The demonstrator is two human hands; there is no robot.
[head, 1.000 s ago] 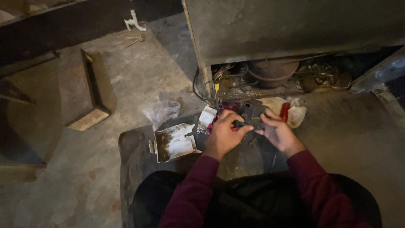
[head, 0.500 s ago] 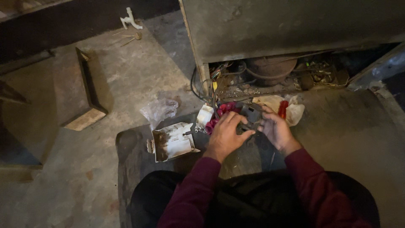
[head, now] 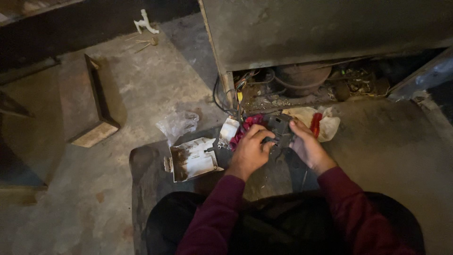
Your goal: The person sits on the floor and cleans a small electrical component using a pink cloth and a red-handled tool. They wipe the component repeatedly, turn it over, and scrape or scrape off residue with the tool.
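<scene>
Both hands meet low in front of an open compartment at the base of a big grey appliance [head: 330, 28]. My left hand [head: 250, 151] and my right hand [head: 306, 146] grip a small dark grey boxy part [head: 280, 128] between them, fingers curled over its edges. A red cloth [head: 246, 126] lies just left of the part, behind my left hand. Inside the compartment sit a dark round compressor [head: 302, 78] and tangled wires [head: 238, 89].
An open white carton [head: 193, 158] lies on the floor left of my left hand, with a crumpled clear plastic bag [head: 177, 123] behind it. A white bag holding something red [head: 318, 123] is right of the part. A wooden block [head: 96, 134] stands far left.
My hands have closed together on the dark part and lifted it slightly toward the compartment. The view has shifted a little.
</scene>
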